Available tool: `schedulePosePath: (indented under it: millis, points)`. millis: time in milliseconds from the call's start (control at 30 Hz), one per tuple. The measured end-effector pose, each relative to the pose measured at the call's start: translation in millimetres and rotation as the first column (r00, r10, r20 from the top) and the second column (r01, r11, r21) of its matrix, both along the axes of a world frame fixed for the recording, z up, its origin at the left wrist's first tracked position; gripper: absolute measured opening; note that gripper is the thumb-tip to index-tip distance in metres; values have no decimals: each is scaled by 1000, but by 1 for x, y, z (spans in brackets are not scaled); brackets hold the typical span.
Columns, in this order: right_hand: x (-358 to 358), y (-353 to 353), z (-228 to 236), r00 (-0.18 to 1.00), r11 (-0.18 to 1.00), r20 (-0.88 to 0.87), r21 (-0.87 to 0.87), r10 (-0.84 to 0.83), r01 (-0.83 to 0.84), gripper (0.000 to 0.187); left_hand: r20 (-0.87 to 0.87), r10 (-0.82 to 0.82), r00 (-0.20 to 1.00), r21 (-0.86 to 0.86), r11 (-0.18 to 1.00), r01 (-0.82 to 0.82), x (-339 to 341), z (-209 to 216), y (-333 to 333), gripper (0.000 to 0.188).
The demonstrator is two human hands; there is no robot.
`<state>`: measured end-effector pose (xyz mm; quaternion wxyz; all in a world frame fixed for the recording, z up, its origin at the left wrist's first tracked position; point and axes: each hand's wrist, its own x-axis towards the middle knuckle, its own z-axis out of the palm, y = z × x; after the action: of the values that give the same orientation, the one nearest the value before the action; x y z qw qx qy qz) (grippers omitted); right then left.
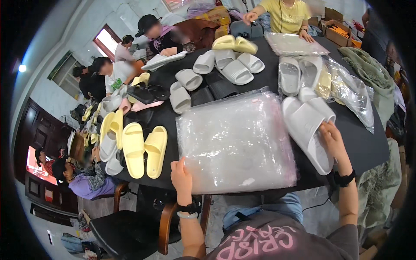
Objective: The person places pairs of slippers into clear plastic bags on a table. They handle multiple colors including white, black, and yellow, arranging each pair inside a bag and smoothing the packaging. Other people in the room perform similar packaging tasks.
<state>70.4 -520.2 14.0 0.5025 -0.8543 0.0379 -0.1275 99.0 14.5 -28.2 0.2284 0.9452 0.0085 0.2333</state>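
Note:
A thick stack of clear plastic bags (234, 143) lies flat on the black table in front of me. At its lower left edge, my left hand (180, 177) is closed, fingers curled on the plastic. My right hand (333, 136) grips a large grey slide slipper (305, 130) by the side of its strap, right of the stack. The slipper's toe points away from me. Behind it another grey slipper (318, 104) is partly hidden. Beyond these, a pair of grey slippers (299, 73) sits beside clear bags with yellow slippers (325, 84) in them.
Yellow slippers (133, 149) stand left of the stack. Past it lie grey slippers (236, 69), black ones (221, 84) and a yellow pair (234, 43). Across the table, a person in yellow (288, 17) touches another bag stack (299, 43). A chair (130, 221) stands at my left.

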Motion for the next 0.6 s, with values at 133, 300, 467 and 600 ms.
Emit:
schedulePosePath:
  millis: [133,300,467,600]
  points:
    - [-23,-39,5,965,974,161,125,-209,190,36,31,14,999,283,959,-22,-4,17,-19,38]
    - [-59,32,81,936,970,327,238,-131,53,34,-4,-206,979,350,917,194,-5,17,-41,47]
    - [-48,172,106,682,869,545,-235,488,-434,31,-80,-171,982,305,934,188,-14,-12,-59,55]
    - [-38,284,74,728,805,345,-218,592,-551,34,-94,-156,983,325,929,179,-27,-25,-50,59]
